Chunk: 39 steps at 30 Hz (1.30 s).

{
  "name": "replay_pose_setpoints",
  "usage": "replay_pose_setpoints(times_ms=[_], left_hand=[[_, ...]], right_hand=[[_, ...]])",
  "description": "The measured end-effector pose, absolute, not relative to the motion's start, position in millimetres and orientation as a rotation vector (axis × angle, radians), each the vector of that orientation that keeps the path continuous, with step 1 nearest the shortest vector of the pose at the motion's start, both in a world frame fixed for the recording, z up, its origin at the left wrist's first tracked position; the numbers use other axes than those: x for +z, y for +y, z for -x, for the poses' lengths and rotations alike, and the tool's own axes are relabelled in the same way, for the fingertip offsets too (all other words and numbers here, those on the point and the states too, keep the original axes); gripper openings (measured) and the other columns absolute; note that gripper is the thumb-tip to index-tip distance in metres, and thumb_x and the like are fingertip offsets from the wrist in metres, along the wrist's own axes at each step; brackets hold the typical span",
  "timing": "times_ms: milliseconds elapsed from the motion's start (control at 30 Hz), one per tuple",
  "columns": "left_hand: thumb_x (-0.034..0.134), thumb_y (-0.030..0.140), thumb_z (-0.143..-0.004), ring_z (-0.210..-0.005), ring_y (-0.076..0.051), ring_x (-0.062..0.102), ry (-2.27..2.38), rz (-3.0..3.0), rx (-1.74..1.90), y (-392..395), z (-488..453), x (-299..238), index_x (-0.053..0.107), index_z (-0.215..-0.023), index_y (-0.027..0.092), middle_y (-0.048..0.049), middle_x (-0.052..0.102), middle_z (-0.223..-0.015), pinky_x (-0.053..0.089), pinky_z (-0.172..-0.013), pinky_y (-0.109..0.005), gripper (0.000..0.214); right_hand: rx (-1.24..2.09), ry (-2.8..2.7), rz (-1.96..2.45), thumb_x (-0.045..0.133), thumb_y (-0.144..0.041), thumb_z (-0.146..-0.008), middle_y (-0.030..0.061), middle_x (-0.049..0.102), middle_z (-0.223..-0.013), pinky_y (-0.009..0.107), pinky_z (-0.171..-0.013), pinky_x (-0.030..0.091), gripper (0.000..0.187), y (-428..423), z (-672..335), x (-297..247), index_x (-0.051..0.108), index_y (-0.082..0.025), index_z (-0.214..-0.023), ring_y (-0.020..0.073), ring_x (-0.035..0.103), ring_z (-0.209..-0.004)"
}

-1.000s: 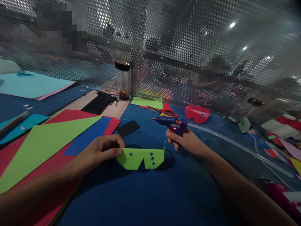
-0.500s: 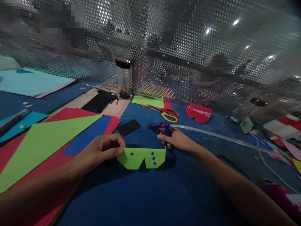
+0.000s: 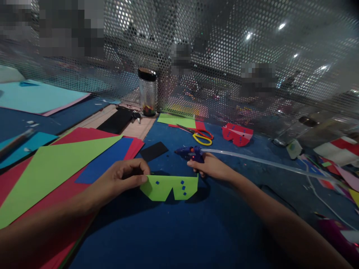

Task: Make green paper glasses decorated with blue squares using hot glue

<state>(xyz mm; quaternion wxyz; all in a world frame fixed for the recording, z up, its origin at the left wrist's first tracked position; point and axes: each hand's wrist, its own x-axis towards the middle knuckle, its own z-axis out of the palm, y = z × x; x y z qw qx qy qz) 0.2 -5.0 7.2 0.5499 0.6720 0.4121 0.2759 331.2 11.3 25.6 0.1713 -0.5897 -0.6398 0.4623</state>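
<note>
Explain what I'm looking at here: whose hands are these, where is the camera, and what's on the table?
There is no machine: a person works with bare hands, and the camera sits on their head, looking forward and down, so both arms reach in from below. The left hand pinches one end of a green paper cutout with small blue squares. The right hand is closed on a blue glue gun lying on the blue table. Around them lie coloured paper sheets, scissors, a red cutout and a jar before a perforated metal screen.
</note>
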Motion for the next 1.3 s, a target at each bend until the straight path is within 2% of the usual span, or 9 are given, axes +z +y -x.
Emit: replay_pose_setpoints(times_ms=[400,567,800,1100,1300], left_hand=[[0.072,0.056,-0.095,-0.075,-0.017,0.06,0.988,-1.614,0.654,-3.7,0.1,7.1,0.07,-0.087,0.021,-0.0017,0.067,-0.085,0.046,-0.067,-0.028,0.036],[0.072,0.055,-0.095,-0.076,-0.018,0.061,0.981,-1.612,0.668,-4.1,-0.5,7.9,0.07,-0.087,0.021,-0.0022,0.068,-0.085,0.047,-0.068,-0.028,0.035],[0.073,0.052,-0.095,-0.077,-0.018,0.061,1.02,-1.567,0.695,-5.4,-3.0,10.5,0.071,-0.087,0.021,-0.001,0.069,-0.081,0.046,-0.069,-0.027,0.032],[0.073,0.056,-0.094,-0.072,-0.018,0.062,1.055,-1.63,0.779,6.0,-0.3,-3.1,0.07,-0.087,0.021,-0.0015,0.069,-0.077,0.048,-0.064,-0.028,0.035],[0.075,0.048,-0.091,-0.068,-0.016,0.061,1.045,-1.633,0.846,4.8,-5.4,7.6,0.07,-0.083,0.021,0.0012,0.068,-0.073,0.047,-0.063,-0.026,0.029]], right_hand=[[1.292,-1.834,1.674,0.073,-0.05,-0.098,0.0045,0.07,-0.083,0.03,-0.056,0.052,0.033,12.1,-331.8,23.5,0.064,-0.018,-0.095,0.0131,0.059,-0.058],[1.296,-1.811,1.619,0.077,-0.048,-0.096,0.0021,0.068,-0.081,0.028,-0.055,0.051,0.031,10.0,-333.1,22.8,0.066,-0.019,-0.098,0.0124,0.058,-0.058],[1.295,-1.702,1.497,0.084,-0.057,-0.088,-0.0014,0.066,-0.077,0.029,-0.057,0.053,0.043,3.4,-336.6,27.3,0.065,-0.02,-0.096,0.0116,0.057,-0.057],[1.141,-1.786,1.503,0.075,-0.052,-0.098,0.0008,0.069,-0.081,0.029,-0.061,0.053,0.029,-38.4,-338.2,60.8,0.071,-0.022,-0.099,0.0136,0.061,-0.062],[1.318,-1.822,1.451,0.076,-0.057,-0.098,0.0022,0.071,-0.088,0.027,-0.061,0.05,0.033,-79.8,-331.2,60.4,0.072,-0.024,-0.103,0.0157,0.061,-0.071]])
